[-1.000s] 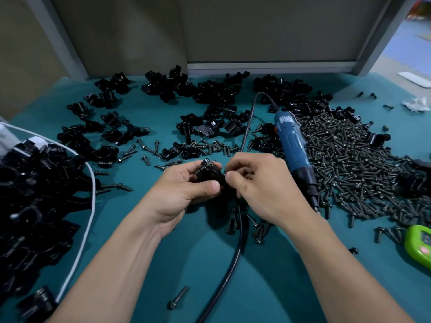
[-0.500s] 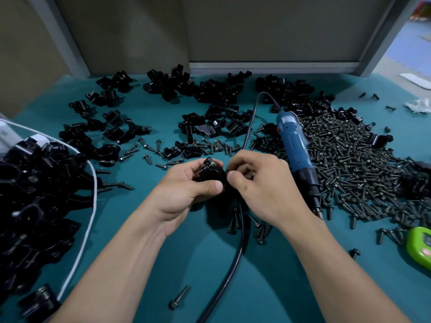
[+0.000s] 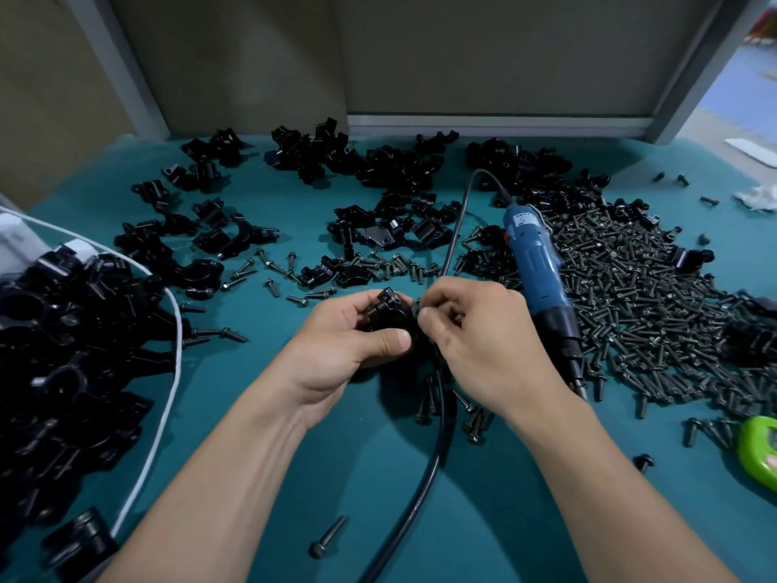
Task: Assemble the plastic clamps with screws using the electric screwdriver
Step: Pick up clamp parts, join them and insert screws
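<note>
The person's left hand (image 3: 340, 351) has a black plastic clamp (image 3: 389, 313) wrapped up in it, thumb laid across the front and fingers curled round the back. It's held a bit above the teal table (image 3: 504, 519), pretty much dead centre. The right hand (image 3: 483, 342) is hard up against the clamp's right side. Its thumb and forefinger are pinched on something small and dark, probably a screw (image 3: 418, 305), though it's mostly buried between the fingertips so it's hard to be sure.

The electric screwdriver (image 3: 542, 284) lies on the table on its own, just beside the right hand, with its blue body pointing away and its black nose toward the person. It sits along the near edge of the big screw pile (image 3: 639, 296) that spreads out to the right. Its black cable (image 3: 437, 448) loops from the far end back toward the person, running under the hands and out between the forearms.

Loose clamp halves (image 3: 378, 166) are scattered across the back of the table, with a few stray screws (image 3: 273, 271) in front of them. A handful more screws (image 3: 473, 418) sit under the right wrist by the cable, and a lone screw (image 3: 330, 536) lies near the front by the left forearm. Over on the left there's a heap of black clamps (image 3: 63, 351) inside a white-rimmed container (image 3: 170, 393), and a green gadget (image 3: 761, 452) pokes in at the right edge.
</note>
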{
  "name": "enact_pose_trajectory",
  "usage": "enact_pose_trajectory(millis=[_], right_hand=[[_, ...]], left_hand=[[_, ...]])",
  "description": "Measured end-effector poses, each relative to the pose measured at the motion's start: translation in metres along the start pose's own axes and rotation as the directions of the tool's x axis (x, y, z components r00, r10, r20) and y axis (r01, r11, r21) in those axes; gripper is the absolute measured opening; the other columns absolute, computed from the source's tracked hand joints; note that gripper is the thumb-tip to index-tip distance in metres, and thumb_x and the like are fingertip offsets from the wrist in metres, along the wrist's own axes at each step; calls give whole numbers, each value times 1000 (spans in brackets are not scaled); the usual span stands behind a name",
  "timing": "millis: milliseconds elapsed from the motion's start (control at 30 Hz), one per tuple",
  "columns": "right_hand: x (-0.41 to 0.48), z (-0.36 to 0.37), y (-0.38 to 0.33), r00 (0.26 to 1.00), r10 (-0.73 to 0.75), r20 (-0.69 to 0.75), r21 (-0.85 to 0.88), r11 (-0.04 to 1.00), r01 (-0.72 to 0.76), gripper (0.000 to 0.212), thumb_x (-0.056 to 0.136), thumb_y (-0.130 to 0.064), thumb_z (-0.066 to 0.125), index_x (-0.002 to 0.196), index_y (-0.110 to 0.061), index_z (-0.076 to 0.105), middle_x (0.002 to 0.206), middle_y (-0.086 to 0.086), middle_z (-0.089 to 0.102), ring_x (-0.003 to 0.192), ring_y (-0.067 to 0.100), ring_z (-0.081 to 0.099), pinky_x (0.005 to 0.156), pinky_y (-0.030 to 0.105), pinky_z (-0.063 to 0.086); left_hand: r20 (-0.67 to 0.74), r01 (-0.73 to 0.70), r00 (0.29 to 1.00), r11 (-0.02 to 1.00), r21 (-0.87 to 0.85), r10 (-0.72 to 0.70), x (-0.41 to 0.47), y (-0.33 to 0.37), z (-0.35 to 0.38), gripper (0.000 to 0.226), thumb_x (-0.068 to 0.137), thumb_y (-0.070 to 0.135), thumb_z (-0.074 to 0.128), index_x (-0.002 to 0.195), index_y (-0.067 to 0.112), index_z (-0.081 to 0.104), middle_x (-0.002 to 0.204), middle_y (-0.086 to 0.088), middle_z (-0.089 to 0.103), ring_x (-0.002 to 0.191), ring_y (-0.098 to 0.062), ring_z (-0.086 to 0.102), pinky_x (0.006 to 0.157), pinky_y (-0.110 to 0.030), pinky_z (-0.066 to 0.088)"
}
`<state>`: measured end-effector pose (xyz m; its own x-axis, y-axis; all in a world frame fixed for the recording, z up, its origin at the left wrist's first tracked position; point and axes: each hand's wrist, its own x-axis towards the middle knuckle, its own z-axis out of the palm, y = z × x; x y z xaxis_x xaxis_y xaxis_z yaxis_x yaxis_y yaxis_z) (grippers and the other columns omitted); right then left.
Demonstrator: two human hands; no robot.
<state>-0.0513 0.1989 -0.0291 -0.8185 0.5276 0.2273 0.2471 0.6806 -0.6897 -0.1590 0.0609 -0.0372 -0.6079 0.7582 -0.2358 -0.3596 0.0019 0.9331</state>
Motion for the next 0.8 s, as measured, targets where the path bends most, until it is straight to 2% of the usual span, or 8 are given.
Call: enact_pose_trajectory(millis=[167, 300, 367, 400, 567, 633, 700, 800], right_hand=[[2, 7, -2, 998, 64, -8, -46, 997, -65, 34, 99, -37, 62, 69, -20, 62, 53, -3, 55, 62, 13, 55, 49, 23, 39], [0, 12, -5, 994, 107, -1, -16, 994, -107, 41, 100, -40, 59, 65, -20, 58, 57, -14, 59, 57, 9, 53, 45, 21, 36], [-1, 14, -6, 994, 106, 0, -28, 994, -106, 43, 101, -43, 56, 65, -20, 59, 60, -20, 60, 53, 11, 52, 42, 21, 32], [-1, 14, -7, 995, 104, -2, -39, 994, -104, 43, 101, -45, 55, 66, -20, 59, 60, -20, 60, 50, 13, 51, 43, 20, 29], [-1, 12, -4, 994, 112, 10, 5, 994, -112, 42, 101, -45, 56, 69, -20, 62, 51, -7, 57, 47, 10, 50, 43, 22, 33], [0, 8, -3, 996, 90, 1, 34, 995, -90, 31, 98, -42, 62, 72, -24, 64, 55, -9, 60, 51, 8, 53, 44, 17, 34], [1, 2, -3, 998, 60, -2, 96, 994, -60, 15, 92, -29, 70, 78, -29, 65, 60, -12, 64, 55, 6, 56, 50, 15, 40], [0, -3, -2, 1000, 16, 5, 121, 992, -17, 19, 85, -12, 73, 78, -30, 72, 71, -14, 69, 66, 3, 64, 60, 10, 47]], left_hand=[[36, -18, 999, 999, 29, 17, -1, -1, 1, 34, 87, -17, 65, 113, 4, 69, 104, -15, 72, 98, -23, 69, 100, -35, 57], [48, -74, 996, 992, 105, 69, -1, -3, 1, 35, 84, -19, 68, 110, 4, 69, 92, -8, 72, 86, -17, 69, 80, -25, 59], [49, -73, 996, 992, 104, 68, -1, -3, 0, 34, 84, -18, 68, 110, 4, 68, 90, -7, 72, 84, -15, 69, 75, -24, 59], [51, -68, 997, 993, 99, 63, -1, -2, 0, 34, 85, -18, 68, 111, 3, 68, 90, -7, 72, 84, -16, 69, 75, -24, 59], [4, -35, 999, 996, 81, 35, 0, -2, 0, 35, 83, -17, 71, 111, 4, 71, 97, -12, 74, 88, -20, 72, 84, -29, 61], [-25, -28, 999, 997, 76, 30, 1, -2, 1, 36, 81, -17, 72, 107, 8, 73, 95, -11, 75, 88, -21, 72, 86, -32, 61], [-64, -24, 998, 996, 80, 29, 3, -3, 0, 38, 79, -18, 73, 101, 13, 74, 93, -9, 76, 88, -22, 72, 87, -34, 61], [-90, -22, 995, 994, 111, 32, 4, -5, -2, 43, 77, -19, 74, 95, 20, 76, 89, -6, 76, 85, -21, 71, 86, -35, 60]])
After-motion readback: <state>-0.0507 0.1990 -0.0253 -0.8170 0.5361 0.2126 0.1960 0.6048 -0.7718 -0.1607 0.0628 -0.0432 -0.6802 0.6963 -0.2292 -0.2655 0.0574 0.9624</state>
